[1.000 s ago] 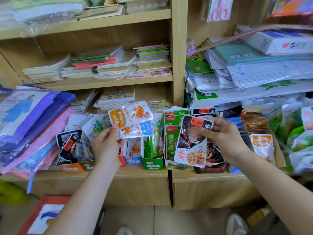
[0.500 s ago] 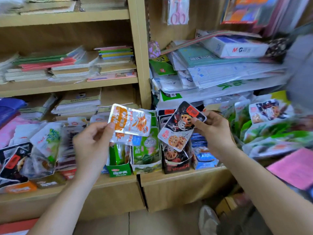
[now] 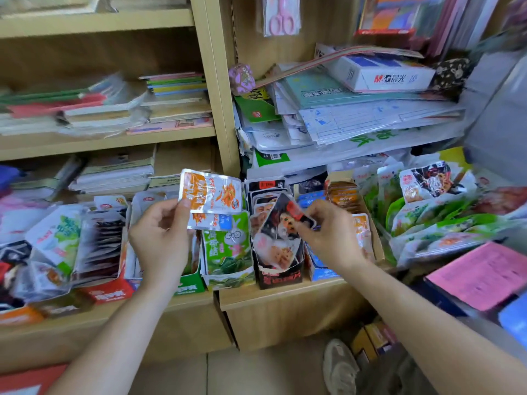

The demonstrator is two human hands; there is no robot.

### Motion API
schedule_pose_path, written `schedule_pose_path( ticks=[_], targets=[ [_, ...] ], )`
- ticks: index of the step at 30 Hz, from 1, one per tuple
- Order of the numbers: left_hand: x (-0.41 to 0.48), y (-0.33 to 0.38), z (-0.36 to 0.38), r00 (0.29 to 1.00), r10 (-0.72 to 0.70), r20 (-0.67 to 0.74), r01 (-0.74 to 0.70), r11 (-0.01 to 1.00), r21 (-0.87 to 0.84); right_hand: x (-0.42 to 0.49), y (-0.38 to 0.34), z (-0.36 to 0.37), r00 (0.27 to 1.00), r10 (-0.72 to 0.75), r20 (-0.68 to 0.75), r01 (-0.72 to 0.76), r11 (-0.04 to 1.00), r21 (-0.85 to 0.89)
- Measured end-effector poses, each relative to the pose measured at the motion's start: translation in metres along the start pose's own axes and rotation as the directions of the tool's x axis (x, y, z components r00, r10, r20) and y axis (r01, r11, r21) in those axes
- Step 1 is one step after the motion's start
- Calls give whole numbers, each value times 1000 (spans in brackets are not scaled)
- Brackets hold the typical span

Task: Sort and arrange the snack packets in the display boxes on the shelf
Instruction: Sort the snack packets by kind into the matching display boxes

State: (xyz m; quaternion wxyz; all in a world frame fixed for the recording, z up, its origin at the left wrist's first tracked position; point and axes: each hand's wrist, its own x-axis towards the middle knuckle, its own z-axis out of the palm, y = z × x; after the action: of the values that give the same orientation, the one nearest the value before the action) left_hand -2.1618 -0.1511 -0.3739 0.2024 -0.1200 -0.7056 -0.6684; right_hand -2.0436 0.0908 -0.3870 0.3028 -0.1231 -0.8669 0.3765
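Nearest, low on the floor at right: a pale shoe (image 3: 339, 366). Just beyond, the light wooden shelf (image 3: 285, 299), lined with display boxes: red display box (image 3: 109, 293) at left, green display box (image 3: 189, 284) next, black display box (image 3: 279, 277) right of centre, blue display box (image 3: 322, 271) just beside it.

In front of the boxes, 2 bare hands. Left hand (image 3: 159, 240) clenched on 2 packets: orange packet (image 3: 212, 192) pinched at its lower left corner under the thumb, spreading up and right of the fingers; blue-and-white packet (image 3: 212, 222) tucked just beneath, gripped in the same pinch. Right hand (image 3: 328, 238) grasping a dark packet (image 3: 281, 220) by its upper right corner, fingers closed near the red mark; packet tilted, hanging down and left of the fingers, over the packets standing in the black display box. Contact with them: cannot tell, too blurred.

Between the hands, a green packet (image 3: 228, 249) standing upright. Farther right, a loose heap of packets (image 3: 427, 223) and pink paper (image 3: 482, 276).

Far back: stacked notebooks (image 3: 114, 112) at left, a white carton (image 3: 379, 76) at right, pink scissors (image 3: 281, 18) hanging highest.
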Motion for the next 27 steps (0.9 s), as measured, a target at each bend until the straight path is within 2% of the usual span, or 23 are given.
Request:
schedule_pose_path(
  ticks=[1, 4, 8, 11, 13, 15, 18, 22, 27],
  targets=[
    [1, -1, -3, 1000, -9, 3, 9, 1000, -9, 0, 3, 9, 999, -16, 44, 20, 994, -110],
    [1, 0, -7, 1000, -5, 28, 5, 1000, -10, 10, 7, 22, 990, -10, 139, 45, 968, -248],
    [1, 1, -7, 991, -113, 68, 118, 990, -74, 13, 8, 20, 981, 44, 190, 16, 953, -302],
    [1, 4, -4, 971, -213, 105, 228, 959, -168, 11, 7, 12, 994, -7, 108, 26, 984, -177],
    [-1, 6, 0, 950, -274, 149, 301, 930, -211, 9, 0, 4, 998, -16, 67, 18, 999, -32],
    [-5, 6, 6, 919, -324, 224, 372, 899, -229, 3, -10, -4, 996, 29, 84, -41, 988, 151],
    [-13, 8, 18, 881, -336, 332, 415, 887, -202, -3, -20, -14, 989, 63, 135, -112, 913, 393],
    [-31, 15, 38, 846, -320, 427, 418, 895, -158, 1, -18, -24, 977, 128, 172, -207, 771, 602],
    [-37, 20, 58, 851, -312, 423, 415, 893, -176, 16, 5, -50, 952, 307, 6, -228, 691, 686]
  ],
)
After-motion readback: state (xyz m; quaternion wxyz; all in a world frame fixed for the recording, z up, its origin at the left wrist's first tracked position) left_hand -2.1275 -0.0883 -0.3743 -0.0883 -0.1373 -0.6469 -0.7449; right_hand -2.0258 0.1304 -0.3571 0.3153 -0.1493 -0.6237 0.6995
